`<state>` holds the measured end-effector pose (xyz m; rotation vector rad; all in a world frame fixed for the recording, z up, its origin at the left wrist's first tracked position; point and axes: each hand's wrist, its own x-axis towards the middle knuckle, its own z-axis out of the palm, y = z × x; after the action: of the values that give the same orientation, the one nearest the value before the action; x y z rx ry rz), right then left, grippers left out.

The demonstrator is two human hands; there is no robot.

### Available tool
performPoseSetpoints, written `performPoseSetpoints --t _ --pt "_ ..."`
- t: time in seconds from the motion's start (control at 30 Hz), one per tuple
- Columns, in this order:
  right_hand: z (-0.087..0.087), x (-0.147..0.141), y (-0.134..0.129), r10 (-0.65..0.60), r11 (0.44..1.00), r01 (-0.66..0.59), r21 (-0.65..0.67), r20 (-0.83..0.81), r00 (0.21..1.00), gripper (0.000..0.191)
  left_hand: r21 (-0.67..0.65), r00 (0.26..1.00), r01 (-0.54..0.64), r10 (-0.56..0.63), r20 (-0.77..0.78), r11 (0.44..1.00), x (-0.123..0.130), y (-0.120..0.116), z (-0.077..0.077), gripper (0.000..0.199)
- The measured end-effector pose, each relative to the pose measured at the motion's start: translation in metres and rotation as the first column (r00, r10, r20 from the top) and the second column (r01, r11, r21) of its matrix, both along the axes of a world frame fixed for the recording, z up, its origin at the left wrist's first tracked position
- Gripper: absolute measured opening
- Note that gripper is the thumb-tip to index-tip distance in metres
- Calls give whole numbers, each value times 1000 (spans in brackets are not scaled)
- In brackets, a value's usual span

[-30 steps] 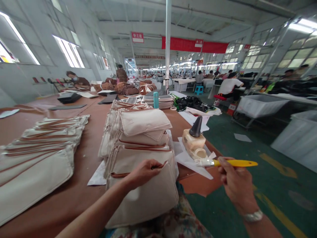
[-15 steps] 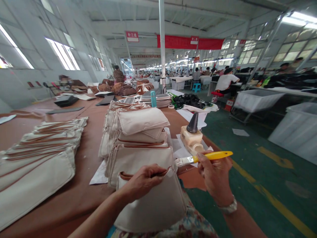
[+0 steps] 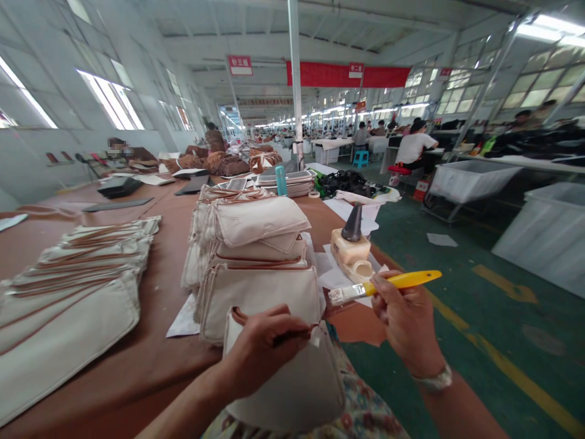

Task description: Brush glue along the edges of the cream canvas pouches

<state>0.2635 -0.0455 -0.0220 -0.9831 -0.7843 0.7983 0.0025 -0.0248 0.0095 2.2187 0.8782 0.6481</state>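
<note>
A worker's left hand (image 3: 267, 350) is pinching the brown-trimmed top edge of a canvas pouch (image 3: 286, 390), holding it up at the near edge of the table, while the right hand (image 3: 406, 323) is gripping a yellow-handled brush (image 3: 388, 285), its bristles pointing left just above the pouch. A stack of pouches (image 3: 256, 262) is sitting just beyond on the brown table (image 3: 150, 341), with a cream bottle (image 3: 351, 247) standing to the right and flat pouches (image 3: 68, 299) lying to the left, as a co-worker (image 3: 414, 149) is sitting at a far bench.
</note>
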Motion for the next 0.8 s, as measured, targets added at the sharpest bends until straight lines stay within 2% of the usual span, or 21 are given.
performPoseSetpoints --t 0.07,0.13,0.27,0.37,0.4,0.47,0.53,0.57,0.7,0.73,0.8 --pt "9 -1 -5 36 999 -37 -9 -75 997 30 183 999 42 -44 9 982 1 -10 3 20" --pt "18 -7 -12 99 995 -99 0 -68 993 27 353 995 94 -94 -17 931 1 -17 7 18" --pt "31 -17 -30 267 963 -270 7 123 956 19 550 988 143 -90 -122 823 -1 -24 15 13" --pt "38 -10 -41 370 926 -376 -40 301 879 17 598 981 159 -59 -183 786 -2 -25 15 11" --pt "40 -7 -43 369 925 -378 -46 346 862 15 603 978 166 -53 -201 780 -3 -25 15 11" --pt "42 -1 -45 293 950 -313 -14 389 873 12 604 972 179 -45 -230 777 -2 -25 13 12" --pt "43 -2 -43 201 972 -233 42 372 906 11 606 969 184 -41 -242 774 -2 -25 13 13" --pt "43 -5 -43 195 972 -228 49 366 910 13 608 969 182 -35 -246 773 -1 -25 13 14" --pt "38 -12 -47 363 927 -368 -72 413 835 21 620 960 170 13 -280 766 1 -30 14 21" --pt "35 -9 -49 378 924 -370 -99 397 837 23 628 958 154 39 -283 763 1 -33 12 23" --pt "26 1 -53 309 951 -289 -110 302 902 26 657 958 87 118 -262 749 -1 -40 8 27"
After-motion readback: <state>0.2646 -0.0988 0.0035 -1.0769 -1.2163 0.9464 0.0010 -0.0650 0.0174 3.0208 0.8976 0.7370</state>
